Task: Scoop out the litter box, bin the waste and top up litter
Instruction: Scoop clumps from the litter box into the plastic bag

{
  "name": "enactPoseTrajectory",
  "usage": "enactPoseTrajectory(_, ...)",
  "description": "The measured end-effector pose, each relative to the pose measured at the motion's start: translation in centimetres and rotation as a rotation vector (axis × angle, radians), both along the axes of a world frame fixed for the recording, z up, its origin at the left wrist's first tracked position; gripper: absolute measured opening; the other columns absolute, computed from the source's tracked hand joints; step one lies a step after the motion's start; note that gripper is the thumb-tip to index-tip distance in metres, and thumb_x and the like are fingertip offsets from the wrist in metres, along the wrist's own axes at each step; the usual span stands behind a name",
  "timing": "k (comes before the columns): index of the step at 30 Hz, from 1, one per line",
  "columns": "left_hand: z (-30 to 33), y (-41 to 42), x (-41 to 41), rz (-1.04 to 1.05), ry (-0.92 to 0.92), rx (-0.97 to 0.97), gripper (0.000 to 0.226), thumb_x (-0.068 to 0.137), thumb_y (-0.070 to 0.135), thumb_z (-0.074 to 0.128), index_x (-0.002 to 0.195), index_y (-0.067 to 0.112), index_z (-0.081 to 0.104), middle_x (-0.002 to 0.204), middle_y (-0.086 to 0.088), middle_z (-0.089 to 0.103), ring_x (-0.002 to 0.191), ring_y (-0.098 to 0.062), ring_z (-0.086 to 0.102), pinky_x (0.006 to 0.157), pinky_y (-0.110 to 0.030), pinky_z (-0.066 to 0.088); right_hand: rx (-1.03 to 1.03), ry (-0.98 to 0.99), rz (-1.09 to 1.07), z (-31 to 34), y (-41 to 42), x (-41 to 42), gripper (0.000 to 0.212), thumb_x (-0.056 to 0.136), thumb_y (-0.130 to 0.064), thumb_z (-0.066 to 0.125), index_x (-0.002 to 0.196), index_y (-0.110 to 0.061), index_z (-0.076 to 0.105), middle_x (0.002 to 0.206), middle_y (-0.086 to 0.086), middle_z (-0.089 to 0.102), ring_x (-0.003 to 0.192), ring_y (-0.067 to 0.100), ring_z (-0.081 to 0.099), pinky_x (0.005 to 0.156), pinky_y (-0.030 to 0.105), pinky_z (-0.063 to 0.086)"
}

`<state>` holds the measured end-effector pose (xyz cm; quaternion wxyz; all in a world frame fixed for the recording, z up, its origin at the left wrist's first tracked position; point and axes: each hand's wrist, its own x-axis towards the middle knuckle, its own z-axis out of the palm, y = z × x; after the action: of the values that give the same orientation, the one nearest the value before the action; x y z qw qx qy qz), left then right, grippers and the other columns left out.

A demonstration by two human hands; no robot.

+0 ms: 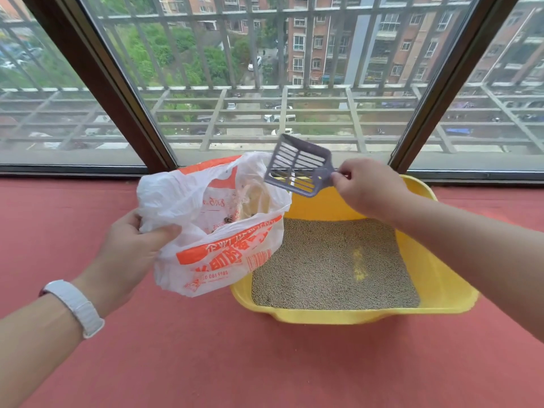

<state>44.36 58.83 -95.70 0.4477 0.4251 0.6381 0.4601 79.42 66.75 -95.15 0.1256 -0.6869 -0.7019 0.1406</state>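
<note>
Two hands: both in view, each holding something.
Left hand [129, 245]: grips the near-left edge of the bag, thumb curled over the gathered plastic, fingers hidden behind it; holds the mouth open.
Wrist: white band [77, 306] on the left wrist.
Right hand [368, 187]: fingers curled together round the scoop's handle, thumb and forefinger pinching it near the blade; handle itself mostly hidden in the fist.
Scoop [298, 166]: grey-purple, slotted, held in the air above the far-left corner of the box and just over the bag's right rim; blade tilted up, slots look clean.
Bag [212, 228]: white plastic with orange print, held off the floor, overlapping the box's left side; a few dark lumps and some litter grains lie inside.
Litter box [435, 278]: yellow tray on the floor, right of centre, near the window.
Litter [329, 266]: grey-tan granules covering the tray bottom; one bare yellowish streak towards the right.
Floor [206, 363]: red-pink surface.
Window [265, 83]: dark frame, barred railing outside, apartment blocks and trees beyond.
</note>
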Motion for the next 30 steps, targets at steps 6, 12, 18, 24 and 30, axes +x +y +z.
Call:
enactPoseTrajectory(6,-0.1,0.5,0.7,-0.008,0.024,-0.011,0.022,0.085,-0.002,0.067,0.101,0.013,0.067,0.09,0.003,0.076,0.081,-0.013,0.072,0.067,-0.03,0.056,-0.552,-0.063,-0.035,-2.5,-2.3,6.7,0.024,0.093,-0.03,0.05,0.088,-0.009,0.061,0.067,0.008,0.065,0.056,0.024,0.057,0.051,0.026,0.044)
enactPoseTrajectory(12,-0.5,0.9,1.5,-0.027,0.046,-0.023,0.025,0.085,-0.002,0.067,0.109,0.007,0.065,0.099,-0.004,0.074,0.086,-0.019,0.071,0.073,-0.034,0.054,-0.802,-0.298,0.128,-4.9,-5.2,5.8,0.035,0.099,-0.031,0.044,0.097,-0.001,0.061,0.069,0.019,0.071,0.045,0.021,0.057,0.042,0.021,0.045)
enactPoseTrajectory(18,-0.4,1.0,2.3,-0.036,0.06,-0.025,0.022,0.085,-0.001,0.067,0.101,0.014,0.067,0.097,-0.003,0.074,0.087,-0.022,0.07,0.08,-0.04,0.053,-0.778,-0.057,0.041,-8.6,-7.0,1.7,0.023,0.09,-0.025,0.054,0.069,-0.017,0.05,0.072,0.002,0.057,0.058,0.015,0.049,0.05,0.023,0.038)
enactPoseTrajectory(24,-0.3,0.7,2.0,-0.011,0.044,-0.02,0.025,0.086,-0.002,0.066,0.11,0.007,0.065,0.109,-0.013,0.071,0.096,-0.029,0.068,0.087,-0.045,0.053,-0.986,0.032,-0.084,-11.6,-8.5,0.6,0.017,0.09,-0.014,0.056,0.073,-0.011,0.055,0.066,0.007,0.058,0.054,0.019,0.053,0.051,0.023,0.047)
enactPoseTrajectory(30,-0.6,0.7,1.8,-0.005,0.024,-0.014,0.022,0.085,-0.002,0.066,0.1,0.015,0.066,0.11,-0.013,0.07,0.095,-0.029,0.068,0.082,-0.041,0.056,-0.937,-0.174,0.076,-12.1,-8.4,0.0,0.027,0.083,-0.009,0.066,0.067,-0.021,0.047,0.067,0.003,0.056,0.06,0.021,0.054,0.052,0.026,0.043)
